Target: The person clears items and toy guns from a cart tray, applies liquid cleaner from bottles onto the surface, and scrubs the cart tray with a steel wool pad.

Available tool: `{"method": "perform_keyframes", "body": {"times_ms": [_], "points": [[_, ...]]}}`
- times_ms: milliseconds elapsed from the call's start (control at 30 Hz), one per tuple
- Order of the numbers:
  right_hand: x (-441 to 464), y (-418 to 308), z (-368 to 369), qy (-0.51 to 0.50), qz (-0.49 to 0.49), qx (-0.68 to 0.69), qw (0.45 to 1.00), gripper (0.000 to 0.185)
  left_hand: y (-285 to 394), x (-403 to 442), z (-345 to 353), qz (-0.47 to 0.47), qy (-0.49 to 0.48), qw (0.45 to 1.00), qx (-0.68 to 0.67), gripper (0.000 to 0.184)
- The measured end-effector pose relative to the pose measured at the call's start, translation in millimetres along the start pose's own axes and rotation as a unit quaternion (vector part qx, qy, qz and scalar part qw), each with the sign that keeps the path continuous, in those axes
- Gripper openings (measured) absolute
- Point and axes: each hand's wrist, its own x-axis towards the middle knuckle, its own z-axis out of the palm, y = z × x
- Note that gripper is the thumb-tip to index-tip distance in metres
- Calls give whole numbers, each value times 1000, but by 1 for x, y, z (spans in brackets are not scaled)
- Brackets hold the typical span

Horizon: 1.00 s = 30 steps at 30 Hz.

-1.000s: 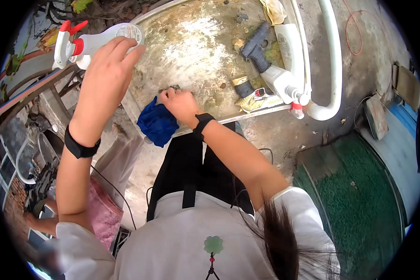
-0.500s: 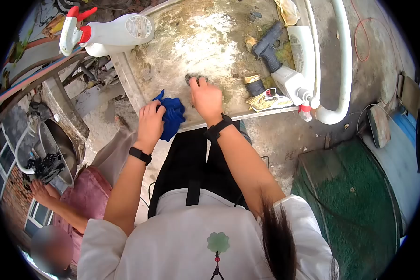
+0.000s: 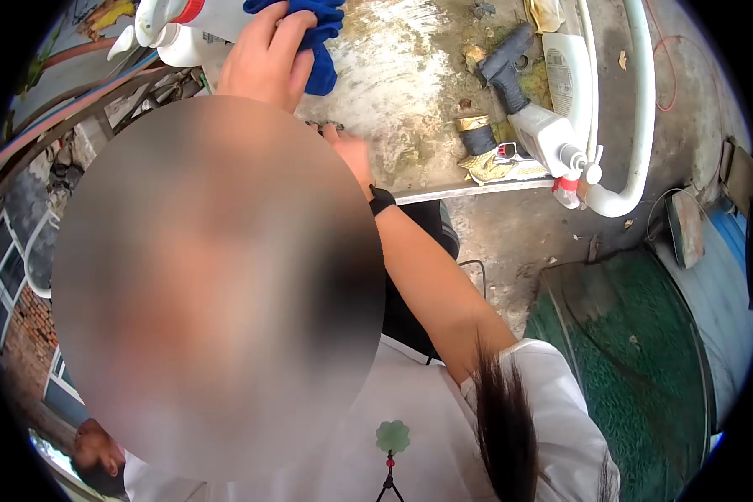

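- At 11 o'clock in our view, our left hand (image 3: 266, 63) has its fingers closed over the blue cloth (image 3: 325, 52), soft, bunched and creased
- Close to 12, our right hand (image 3: 353, 155) bends its fingers at a small dark, rough-looking wad (image 3: 313, 127); blur covers part, so we can't tell how firmly it grips
- By half past ten, the smooth white spray bottle (image 3: 217, 18) sits just beside our left hand
- Round to 1, there's the matt black pistol-shaped tool (image 3: 505, 69), white plastic bottles (image 3: 564, 79) beside it
- Stained, scuffed tabletop (image 3: 393, 71) stretches between cloth and tool, its straight pale rim (image 3: 477, 192) running along the near side toward 2
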Motion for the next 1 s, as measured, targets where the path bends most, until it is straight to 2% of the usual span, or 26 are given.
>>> {"method": "perform_keyframes", "body": {"times_ms": [67,133,233,267,300,333,400,433,533,567,633,700,733,767,800,867,900,933,967,1000], "points": [[-5,-13,11,-5,-3,30,1000,38,3,15,13,83,-69,992,62,34],[-3,-8,0,-23,-6,25,999,37,6,35,13,114,-138,946,271,44],[-1,7,-1,-10,-40,0,999,37,-27,50,39,71,-179,854,484,41],[-1,6,3,-18,-43,-12,999,36,-30,54,37,50,-288,818,496,48],[1,4,8,-24,-47,-22,998,36,-29,51,33,71,-330,780,527,49],[1,-3,14,15,-41,2,999,35,-25,48,29,92,-371,738,556,50],[5,-23,16,98,-29,51,993,35,-33,44,46,48,-373,689,619,51],[19,-44,-15,-22,9,60,998,30,-38,45,54,26,-374,662,650,52],[10,-58,7,-64,-117,-16,991,24,-57,47,57,52,-391,670,629,50],[3,-52,10,-42,-114,-10,993,19,-61,47,58,60,-392,673,625,49],[-1,-26,9,65,-85,18,994,21,-66,44,64,69,-377,680,625,48],[-3,24,10,98,-70,-2,993,22,-67,40,63,76,-355,687,630,47],[-1,47,-9,35,16,0,999,25,-64,38,63,82,-346,691,630,46],[2,61,-34,-26,69,-95,993,27,-62,36,64,77,-360,692,621,46],[3,64,-45,8,169,-69,983,33,-60,38,65,67,-370,693,615,45],[-2,37,-34,44,179,-52,982,35,-60,46,66,75,-355,698,618,42],[-8,9,-25,87,92,-57,990,36,-63,43,64,92,-336,700,623,40],[-17,-4,-16,88,31,-48,994,36,-66,40,63,109,-319,702,628,39],[-25,-17,-7,87,-29,-39,995,36,-69,41,65,98,-354,684,630,45],[-32,-17,5,47,-65,-17,997,36,-72,41,66,100,-344,689,630,45]]}}
